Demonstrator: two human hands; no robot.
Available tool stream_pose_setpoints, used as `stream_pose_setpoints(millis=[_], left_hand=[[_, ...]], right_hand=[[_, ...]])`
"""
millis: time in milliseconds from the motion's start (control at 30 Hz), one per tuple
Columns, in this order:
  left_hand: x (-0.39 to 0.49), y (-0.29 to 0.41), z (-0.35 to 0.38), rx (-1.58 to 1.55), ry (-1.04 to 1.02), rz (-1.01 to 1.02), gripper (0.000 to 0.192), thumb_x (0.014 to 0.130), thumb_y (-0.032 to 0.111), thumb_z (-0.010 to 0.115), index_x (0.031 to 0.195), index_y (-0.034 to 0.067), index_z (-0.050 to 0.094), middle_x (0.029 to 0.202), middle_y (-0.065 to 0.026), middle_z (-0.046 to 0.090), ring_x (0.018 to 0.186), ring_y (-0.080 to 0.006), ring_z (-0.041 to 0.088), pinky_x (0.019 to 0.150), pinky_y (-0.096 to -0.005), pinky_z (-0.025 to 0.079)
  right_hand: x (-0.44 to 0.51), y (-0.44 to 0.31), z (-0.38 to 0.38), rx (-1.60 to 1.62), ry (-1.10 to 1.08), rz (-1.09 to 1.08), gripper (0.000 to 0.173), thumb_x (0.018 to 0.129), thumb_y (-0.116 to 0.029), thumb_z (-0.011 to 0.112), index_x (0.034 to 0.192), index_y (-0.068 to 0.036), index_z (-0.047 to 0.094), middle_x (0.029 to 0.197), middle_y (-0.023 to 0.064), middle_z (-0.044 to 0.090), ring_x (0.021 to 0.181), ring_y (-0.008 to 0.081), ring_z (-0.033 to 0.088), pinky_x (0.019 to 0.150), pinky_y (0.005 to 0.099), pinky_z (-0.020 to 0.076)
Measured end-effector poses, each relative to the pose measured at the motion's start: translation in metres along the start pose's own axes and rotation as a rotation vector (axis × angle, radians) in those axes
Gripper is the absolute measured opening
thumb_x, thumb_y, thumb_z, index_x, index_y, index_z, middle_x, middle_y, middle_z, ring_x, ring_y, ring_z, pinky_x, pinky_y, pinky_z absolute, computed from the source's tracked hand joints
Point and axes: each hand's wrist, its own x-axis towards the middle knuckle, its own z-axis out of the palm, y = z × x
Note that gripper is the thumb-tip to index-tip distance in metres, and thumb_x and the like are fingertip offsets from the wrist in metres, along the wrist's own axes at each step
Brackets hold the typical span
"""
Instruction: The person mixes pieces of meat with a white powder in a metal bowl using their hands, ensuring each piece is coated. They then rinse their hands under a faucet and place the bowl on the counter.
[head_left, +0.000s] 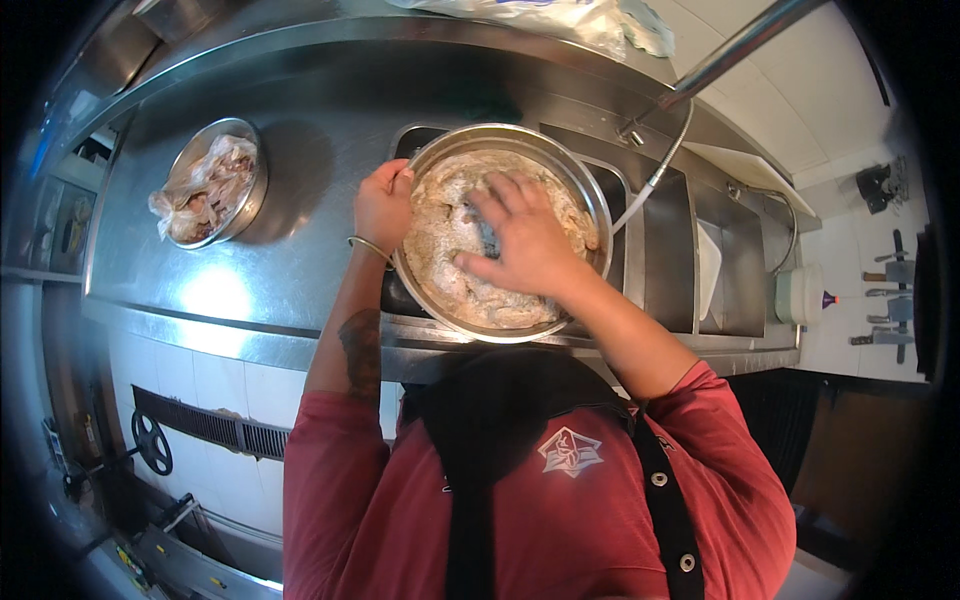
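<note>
A large round metal bowl (504, 135) rests over the sink in front of me, holding a pale, floury mixture (442, 225) with lumpy coated pieces. My left hand (385, 202) grips the bowl's left rim, thumb on top. My right hand (517, 236) lies palm down over the mixture near the middle of the bowl, fingers spread; its fingertips touch or hover just above the flour, which I cannot tell. To the left on the steel counter (300, 262) stands a smaller metal bowl (255, 202) with a clear plastic bag (217, 180) of what looks like raw meat.
Steel sink basins (667, 255) lie to the right, one with a white board (707, 262) in it. A faucet hose (667, 161) hangs near the large bowl. A whitish container (799, 295) stands at the right end; knives (892, 339) hang beyond. Plastic bags (555, 19) lie behind.
</note>
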Motion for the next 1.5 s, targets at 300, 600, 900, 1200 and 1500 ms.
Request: stream_pose_setpoints(millis=[300, 600, 900, 1200, 1500], left_hand=[[-0.001, 0.016, -0.003, 0.073, 0.005, 0.006, 0.03, 0.102, 0.019, 0.065, 0.121, -0.001, 0.074, 0.1, -0.0186, 0.08, 0.091, -0.0227, 0.077, 0.086, -0.0357, 0.057], [0.002, 0.014, -0.004, 0.146, -0.002, 0.023, 0.031, 0.102, 0.021, 0.067, 0.123, 0.0, 0.075, 0.095, -0.0139, 0.08, 0.086, -0.017, 0.073, 0.082, -0.0329, 0.056], [0.001, 0.014, -0.005, 0.152, -0.006, 0.03, 0.032, 0.101, 0.023, 0.064, 0.122, 0.001, 0.074, 0.106, -0.0253, 0.077, 0.102, -0.0389, 0.076, 0.093, -0.0427, 0.058], [0.002, 0.01, -0.002, 0.07, -0.022, 0.007, 0.029, 0.103, 0.019, 0.065, 0.123, 0.0, 0.075, 0.1, -0.0154, 0.08, 0.091, -0.019, 0.074, 0.087, -0.0337, 0.056], [0.008, -0.001, 0.003, 0.031, -0.048, -0.029, 0.03, 0.102, 0.022, 0.065, 0.126, 0.004, 0.073, 0.099, -0.0198, 0.079, 0.091, -0.0308, 0.077, 0.087, -0.0403, 0.058]], right_hand=[[0.009, -0.039, 0.024, 0.088, -0.196, -0.297, 0.062, 0.081, -0.037, 0.078, 0.138, -0.014, 0.068, 0.148, 0.0313, 0.046, 0.144, 0.0501, 0.038, 0.126, 0.0614, 0.0235], [0.009, -0.032, 0.015, 0.105, -0.236, -0.354, 0.054, 0.084, -0.034, 0.073, 0.134, -0.015, 0.068, 0.151, 0.0304, 0.045, 0.144, 0.0487, 0.04, 0.126, 0.0556, 0.0259], [-0.001, -0.019, 0.008, 0.104, -0.257, -0.448, 0.057, 0.083, -0.035, 0.076, 0.138, -0.019, 0.069, 0.154, 0.0258, 0.046, 0.141, 0.0447, 0.045, 0.124, 0.0563, 0.0316], [-0.004, -0.012, -0.003, 0.162, -0.267, -0.435, 0.073, 0.082, -0.036, 0.081, 0.149, -0.017, 0.058, 0.155, 0.0231, 0.046, 0.144, 0.0438, 0.045, 0.123, 0.053, 0.0359], [-0.083, 0.058, -0.052, -0.047, -0.008, 0.264, 0.081, 0.086, -0.027, 0.082, 0.155, -0.004, 0.048, 0.151, 0.0237, 0.053, 0.141, 0.0449, 0.048, 0.12, 0.05, 0.0408]])
